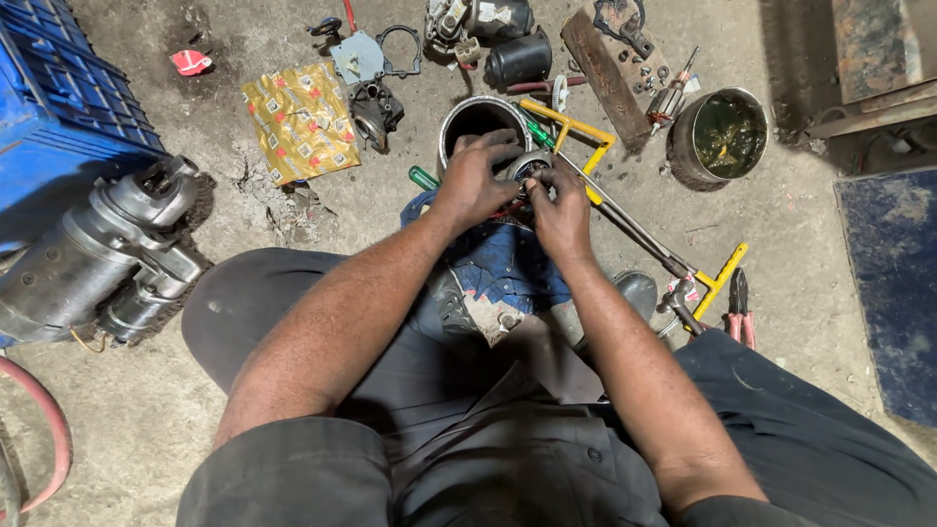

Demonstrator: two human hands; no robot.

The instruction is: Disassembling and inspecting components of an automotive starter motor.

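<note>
- The left hand (475,176) and the right hand (559,210) meet over a small round metal part (528,166), fingers curled and pinching it from both sides.
- The part sits just in front of an open metal cylinder (478,122) — the landmark here.
- Below the cylinder, a blue cloth (508,268) lies under the hands.
- Right of it: a yellow-handled tool (634,229), a dark pot (717,137).
- Left of it: a gold wrapper (301,122) — and, farther off, a grey motor (102,254).
</note>
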